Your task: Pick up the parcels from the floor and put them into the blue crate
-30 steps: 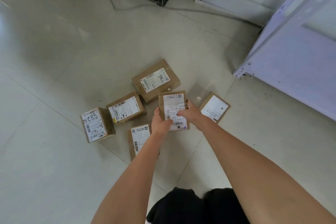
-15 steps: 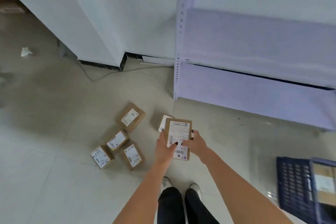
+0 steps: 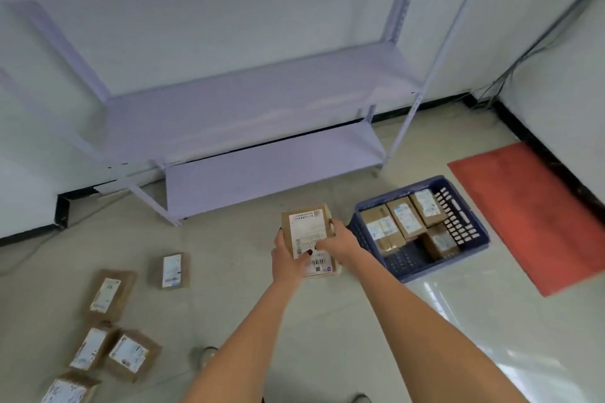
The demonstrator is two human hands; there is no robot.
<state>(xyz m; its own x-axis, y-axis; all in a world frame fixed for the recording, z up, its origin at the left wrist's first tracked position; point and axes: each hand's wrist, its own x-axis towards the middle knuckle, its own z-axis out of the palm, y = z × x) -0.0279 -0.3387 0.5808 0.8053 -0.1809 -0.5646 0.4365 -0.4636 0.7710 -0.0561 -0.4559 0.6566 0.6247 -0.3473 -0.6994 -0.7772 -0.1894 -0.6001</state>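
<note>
On the left we see five parcels (image 3: pixel 112 330) lying on the floor (image 3: pixel 229 304). At the centre our left hand (image 3: pixel 289 257) and right hand (image 3: pixel 339 240) both grip one brown box (image 3: pixel 307 234), fingers curled round its edges, held above the floor just left of the blue crate (image 3: pixel 458 216), which holds more boxes.

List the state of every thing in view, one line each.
Held parcel: off the floor, label up, gripped by both hands.
Left hand: grips the parcel's near left edge.
Right hand: grips its right side.
Blue crate: on the floor, partly filled with parcels.
Floor parcels: five, lying label up, not yet picked up.
Shelf: bare.
Red mat: flat on the floor.
</note>
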